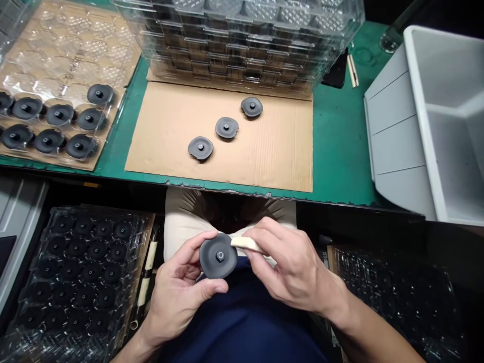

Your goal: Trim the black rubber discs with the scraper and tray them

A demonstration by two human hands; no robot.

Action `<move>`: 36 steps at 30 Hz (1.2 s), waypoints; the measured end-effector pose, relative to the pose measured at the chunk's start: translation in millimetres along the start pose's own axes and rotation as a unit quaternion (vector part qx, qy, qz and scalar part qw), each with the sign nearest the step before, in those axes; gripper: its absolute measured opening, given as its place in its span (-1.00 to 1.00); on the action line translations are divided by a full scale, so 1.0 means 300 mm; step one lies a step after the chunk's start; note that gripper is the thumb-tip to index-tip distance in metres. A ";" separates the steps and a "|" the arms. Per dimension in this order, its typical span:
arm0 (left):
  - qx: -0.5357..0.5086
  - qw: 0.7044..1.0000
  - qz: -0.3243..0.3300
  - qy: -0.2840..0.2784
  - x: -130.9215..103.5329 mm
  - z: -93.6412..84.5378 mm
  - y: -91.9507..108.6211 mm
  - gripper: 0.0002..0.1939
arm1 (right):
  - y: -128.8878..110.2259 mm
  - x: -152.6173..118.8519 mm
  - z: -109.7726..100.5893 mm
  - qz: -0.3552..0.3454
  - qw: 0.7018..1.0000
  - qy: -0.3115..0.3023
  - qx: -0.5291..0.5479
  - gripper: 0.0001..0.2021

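Note:
A round, slightly wavy-edged black plastic part with a small hub in its middle is gripped at its rim by my left hand, fingers and thumb wrapped round it. My right hand pinches a cream-coloured, narrow stick-like tool. The tool's tip meets the upper right rim of the part; whether it carries a blade cannot be seen. Both hands are over my lap, below the bench edge. Three similar black parts lie in a diagonal row on a cardboard sheet, the nearest being this black disc.
A tall stack of clear trays stands behind the cardboard. At the left, a clear tray is partly filled with black parts. A grey bin occupies the bench's right end. Filled trays sit below at the left, more at the right.

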State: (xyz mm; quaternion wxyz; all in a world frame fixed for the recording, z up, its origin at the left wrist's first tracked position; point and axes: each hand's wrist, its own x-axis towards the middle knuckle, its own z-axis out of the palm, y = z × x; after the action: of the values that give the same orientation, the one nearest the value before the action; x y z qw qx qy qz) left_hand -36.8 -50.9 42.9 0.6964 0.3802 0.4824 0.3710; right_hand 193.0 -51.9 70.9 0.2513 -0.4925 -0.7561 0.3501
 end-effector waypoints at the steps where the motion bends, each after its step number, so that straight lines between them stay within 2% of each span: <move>1: 0.000 1.000 0.000 -0.001 0.001 0.000 0.000 -0.34 | 0.001 0.000 -0.002 0.003 1.000 -0.003 -0.007 -0.84; 4: -0.003 1.000 -0.004 -0.013 0.003 -0.002 0.000 -0.33 | 0.002 0.001 -0.001 -0.006 0.999 -0.032 0.003 -0.83; 8: -0.007 1.000 -0.017 -0.022 0.007 -0.003 -0.005 -0.33 | 0.002 0.006 -0.008 0.018 1.000 -0.017 0.000 -0.82; 10: -0.019 0.999 -0.023 -0.020 0.010 -0.005 -0.009 -0.34 | 0.008 0.009 -0.021 0.012 0.996 -0.050 0.069 -0.84; 13: -0.053 0.998 -0.032 -0.008 0.016 -0.012 -0.011 -0.32 | 0.029 0.011 -0.039 -0.028 0.966 -0.120 0.227 -0.86; 15: -0.078 0.996 -0.046 -0.008 0.018 -0.018 -0.010 -0.31 | 0.050 0.009 -0.034 -0.016 0.954 -0.122 0.272 -0.80; 19: -0.101 0.993 -0.066 -0.017 0.017 -0.020 -0.011 -0.32 | 0.083 -0.005 0.028 0.079 0.951 -0.102 0.280 -0.74; 23: -0.095 0.993 -0.067 -0.034 0.020 -0.016 -0.020 -0.32 | 0.087 -0.015 0.099 0.112 0.937 -0.079 0.321 -0.64; 26: -0.079 0.992 -0.079 -0.060 0.024 -0.016 -0.018 -0.35 | 0.080 -0.008 0.114 0.121 0.939 -0.088 0.311 -0.63; 32: -0.077 0.985 -0.088 -0.127 -0.022 -0.013 -0.012 -0.45 | 0.058 0.004 0.106 0.148 0.934 -0.175 0.273 -0.58; 34: -0.083 0.988 -0.079 -0.103 -0.034 -0.023 -0.037 -0.44 | 0.084 0.005 0.103 0.141 0.945 -0.179 0.233 -0.61; 36: -0.058 0.995 -0.073 -0.027 -0.038 -0.056 -0.084 -0.47 | 0.139 0.019 0.102 0.115 0.970 -0.121 0.177 -0.69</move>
State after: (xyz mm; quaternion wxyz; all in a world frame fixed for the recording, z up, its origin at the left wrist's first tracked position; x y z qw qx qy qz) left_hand -52.1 -69.1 20.9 0.7556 0.3126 0.4674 0.3360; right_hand 192.3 -44.2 19.5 0.1995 -0.4782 -0.6449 0.5618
